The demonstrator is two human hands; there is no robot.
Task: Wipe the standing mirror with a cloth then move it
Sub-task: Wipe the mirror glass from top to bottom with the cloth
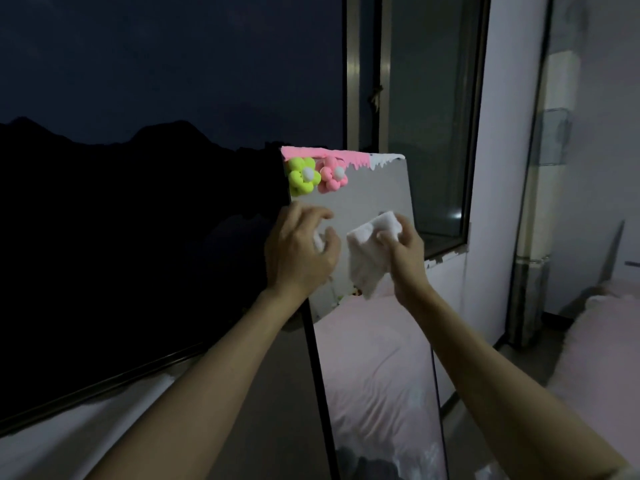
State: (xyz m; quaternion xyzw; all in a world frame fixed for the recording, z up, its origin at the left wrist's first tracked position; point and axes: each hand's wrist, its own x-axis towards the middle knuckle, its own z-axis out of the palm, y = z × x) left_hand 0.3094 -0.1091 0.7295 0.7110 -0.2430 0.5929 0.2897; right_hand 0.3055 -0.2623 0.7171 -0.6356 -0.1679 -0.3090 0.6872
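Head view shows my left hand [299, 249] gripping the standing mirror [367, 306] on its left edge, by the window. My right hand [403, 249] pinches a white cloth [363, 261] against the glass. I think I should hold the frame steady and rub with slow, even strokes.

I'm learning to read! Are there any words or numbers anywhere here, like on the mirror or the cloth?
No words or numbers can be read anywhere.
Mirror: only a pink and white drip trim, a yellow flower and a pink flower; no writing.
Cloth, held in the right hand: plain white, no label showing.
Left hand at the mirror's edge: hides no visible text.
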